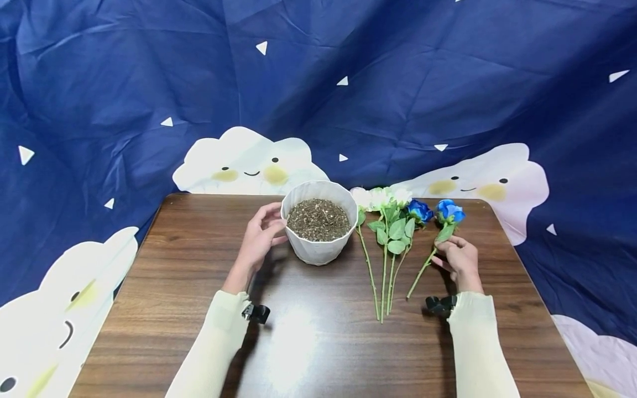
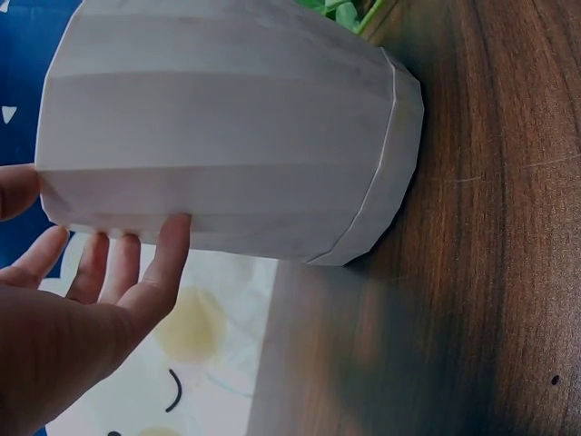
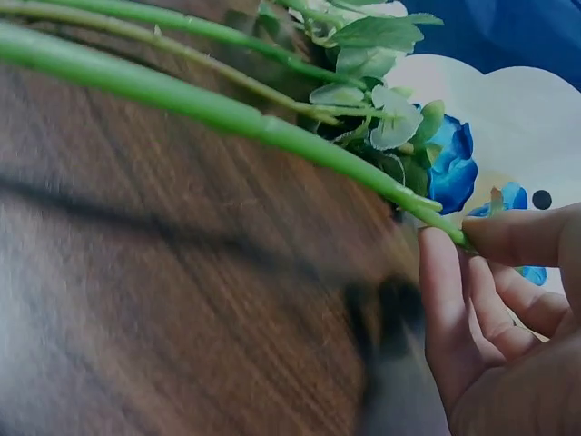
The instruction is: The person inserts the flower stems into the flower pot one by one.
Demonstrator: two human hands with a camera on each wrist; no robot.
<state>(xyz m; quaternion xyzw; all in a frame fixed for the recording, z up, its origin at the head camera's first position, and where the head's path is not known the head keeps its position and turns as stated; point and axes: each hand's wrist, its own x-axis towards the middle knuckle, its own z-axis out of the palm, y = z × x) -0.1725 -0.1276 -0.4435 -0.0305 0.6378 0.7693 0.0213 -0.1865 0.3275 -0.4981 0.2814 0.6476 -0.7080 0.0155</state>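
A white faceted flowerpot filled with dark soil stands on the table. My left hand is at its left side; in the left wrist view the fingertips rest against the pot wall with the fingers spread, and the thumb is near the rim. My right hand pinches the green stem of a blue rose between thumb and fingers, just below its leaf. In the right wrist view the stem slants across above the tabletop, and the bloom is partly hidden behind the hand.
Between the pot and the right hand lie several more flowers: pale ones with long green stems and another blue rose. The wooden table ends at a blue cloth backdrop with cloud faces.
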